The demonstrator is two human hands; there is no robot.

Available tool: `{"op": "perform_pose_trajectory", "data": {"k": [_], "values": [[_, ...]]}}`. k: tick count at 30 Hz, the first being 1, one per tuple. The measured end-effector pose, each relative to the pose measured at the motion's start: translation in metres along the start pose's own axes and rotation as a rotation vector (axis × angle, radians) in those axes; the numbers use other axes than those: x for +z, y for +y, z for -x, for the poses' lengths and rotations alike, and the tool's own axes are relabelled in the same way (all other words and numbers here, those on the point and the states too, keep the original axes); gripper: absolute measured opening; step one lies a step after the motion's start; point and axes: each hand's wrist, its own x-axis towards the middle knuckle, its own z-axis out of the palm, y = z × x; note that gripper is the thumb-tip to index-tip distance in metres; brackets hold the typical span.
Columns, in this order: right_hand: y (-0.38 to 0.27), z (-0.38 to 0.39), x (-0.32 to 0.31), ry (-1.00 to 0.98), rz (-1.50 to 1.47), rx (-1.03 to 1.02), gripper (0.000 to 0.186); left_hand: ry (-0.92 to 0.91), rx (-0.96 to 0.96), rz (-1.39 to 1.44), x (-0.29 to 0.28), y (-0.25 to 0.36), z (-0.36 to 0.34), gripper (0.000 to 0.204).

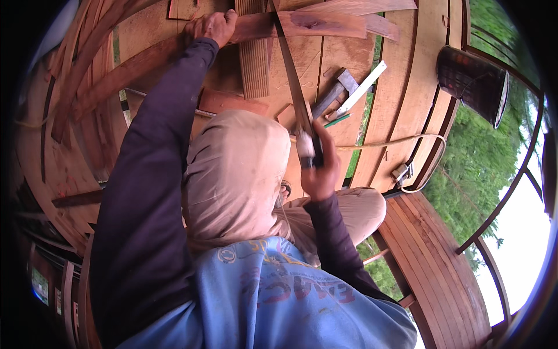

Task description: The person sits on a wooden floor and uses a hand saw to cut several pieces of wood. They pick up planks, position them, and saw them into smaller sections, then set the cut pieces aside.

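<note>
My right hand [323, 166] is wrapped around the handle of a handsaw [289, 67]. Its long narrow blade points away from me and crosses a reddish-brown wooden plank [337, 26] at the far side. The plank lies crosswise over a ridged wooden block [254, 70]. To the left of the blade, my left hand [213, 28] grips the plank with its fingers bent over it; the fingertips are partly hidden. Right of the saw lie a hammer [330, 100] with a squarish metal head, a pale straight-edged tool [363, 88] and a green pencil-like stick [337, 120].
Long dark planks [87, 75] are piled at the left. A pale cable [383, 141] runs across the slatted deck [401, 104] to a socket [402, 171]. A dark cylindrical container [472, 81] stands at the right edge, near a curved railing [504, 212]. Gaps show between the boards.
</note>
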Motion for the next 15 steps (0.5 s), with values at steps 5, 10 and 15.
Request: {"op": "perform_pose_trajectory", "data": {"k": [5, 10, 15], "values": [[0.006, -0.025, 0.018, 0.029, -0.017, -0.039, 0.057, -0.016, 0.007, 0.030, 0.007, 0.001, 0.002, 0.062], [-0.004, 0.059, -0.022, 0.019, 0.060, 0.043, 0.051, -0.012, -0.013, 0.070, 0.009, -0.005, -0.002, 0.061], [0.003, -0.040, 0.022, 0.052, -0.022, -0.064, 0.055, -0.002, 0.074, 0.054, 0.005, 0.001, 0.002, 0.058]]}}
